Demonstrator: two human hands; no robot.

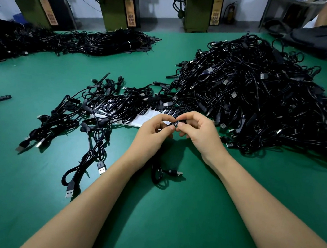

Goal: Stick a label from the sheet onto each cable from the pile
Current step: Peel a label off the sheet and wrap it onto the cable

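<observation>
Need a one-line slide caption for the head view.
Left hand and right hand pinch a small black labelled cable module above the white label sheet, beside the black cable pile.

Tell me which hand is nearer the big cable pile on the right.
Right. The right hand sits just beside the big cable pile's near edge, pinching a small black cable part. The left hand pinches the same part from the side away from the pile.

Glossy black plastic cables (pixel 261 97) – matt green table (pixel 170 214) – smooth white label sheet (pixel 147 119).
</observation>
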